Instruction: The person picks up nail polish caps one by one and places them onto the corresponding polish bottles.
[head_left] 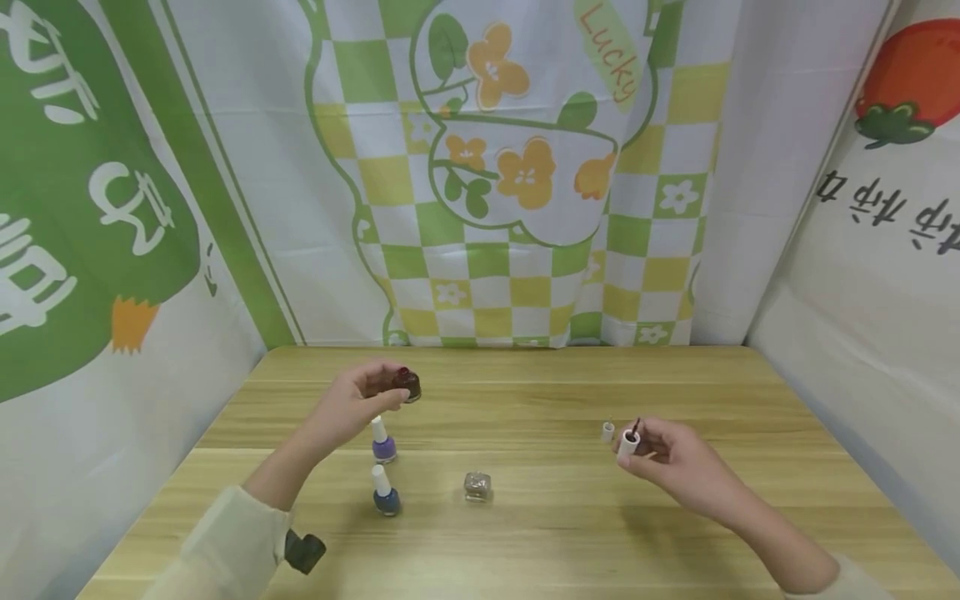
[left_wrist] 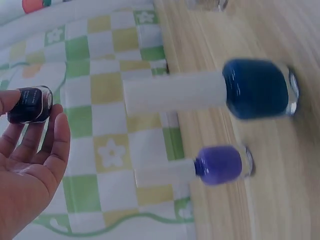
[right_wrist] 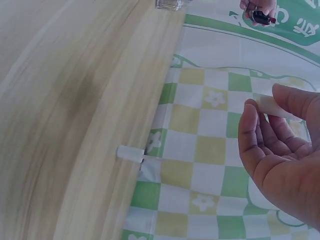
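My left hand [head_left: 358,408] pinches a dark red nail polish bottle [head_left: 408,385] between thumb and fingers, raised above the table. Its neck is bare, with no cap on it. On the right, my right hand [head_left: 682,467] pinches a white nail polish cap [head_left: 628,444], its dark brush pointing upward. Just beyond those fingers, a second white cap [right_wrist: 130,153] stands on the table with its brush up. Below my left hand are a capped purple nail polish bottle [left_wrist: 220,165] and a capped blue one [left_wrist: 260,90]. An uncapped glittery bottle [head_left: 477,487] stands between the hands.
The wooden table [head_left: 540,550] reaches back to a green and yellow checked curtain [head_left: 487,283]. Printed cloth hangs along both sides. A black strap piece [head_left: 304,552] sticks out at the left sleeve [head_left: 232,537].
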